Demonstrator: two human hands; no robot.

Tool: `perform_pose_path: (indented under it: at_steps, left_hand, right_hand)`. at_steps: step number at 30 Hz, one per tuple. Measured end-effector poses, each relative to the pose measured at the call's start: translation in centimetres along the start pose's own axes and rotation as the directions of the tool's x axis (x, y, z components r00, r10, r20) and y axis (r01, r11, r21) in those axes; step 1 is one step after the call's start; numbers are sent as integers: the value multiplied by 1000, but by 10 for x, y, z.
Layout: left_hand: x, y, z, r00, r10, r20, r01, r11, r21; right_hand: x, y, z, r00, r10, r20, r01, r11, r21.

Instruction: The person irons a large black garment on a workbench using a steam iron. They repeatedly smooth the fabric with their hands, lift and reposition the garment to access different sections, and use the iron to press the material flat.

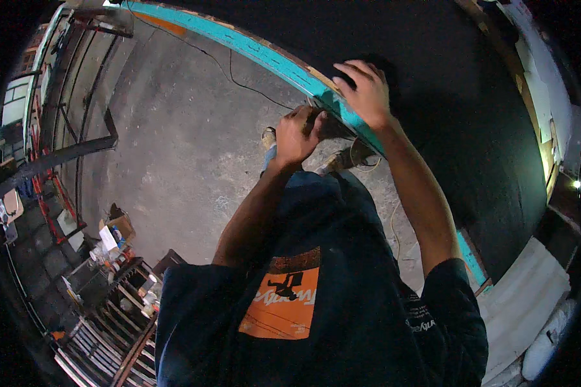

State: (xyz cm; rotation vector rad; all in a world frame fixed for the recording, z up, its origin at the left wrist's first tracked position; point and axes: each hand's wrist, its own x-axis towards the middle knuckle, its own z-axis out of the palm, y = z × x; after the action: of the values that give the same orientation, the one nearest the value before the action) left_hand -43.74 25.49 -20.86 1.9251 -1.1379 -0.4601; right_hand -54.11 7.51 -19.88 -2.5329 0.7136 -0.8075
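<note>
A long turquoise edge (pixel 271 58) runs across in front of me, bordering a large dark panel (pixel 445 58). My right hand (pixel 365 92) is over this edge, fingers bent and apart, with nothing visible in them. Just below the edge, my left hand (pixel 298 133) has its fingers curled beside a dark part (pixel 336 126) under the panel. Shadow and the fingers hide whether the left hand grips anything. A thin wooden strip (pixel 295 60) shows along the top of the turquoise edge.
A dark cable (pixel 252 89) hangs or lies across the concrete floor (pixel 174 121); a pale cable (pixel 394 227) lies near my feet. Metal frames (pixel 77 140) stand at left. Lower left are a cardboard box (pixel 121 227) and a slatted rack (pixel 106 329). A pale sheet (pixel 523 300) lies at right.
</note>
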Motion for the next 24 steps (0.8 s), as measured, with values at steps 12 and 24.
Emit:
perform_pose_path:
  at_steps: [12,24]
  left_hand:
    - [30,-9,-33,992,-92,-88,97,994,50]
    - [175,-69,-27,705,645,295,-697,553,456]
  right_hand:
    - [31,-7,44,985,84,151,-72,994,-84]
    - [38,-15,55,998,51,-36,-51,999,0]
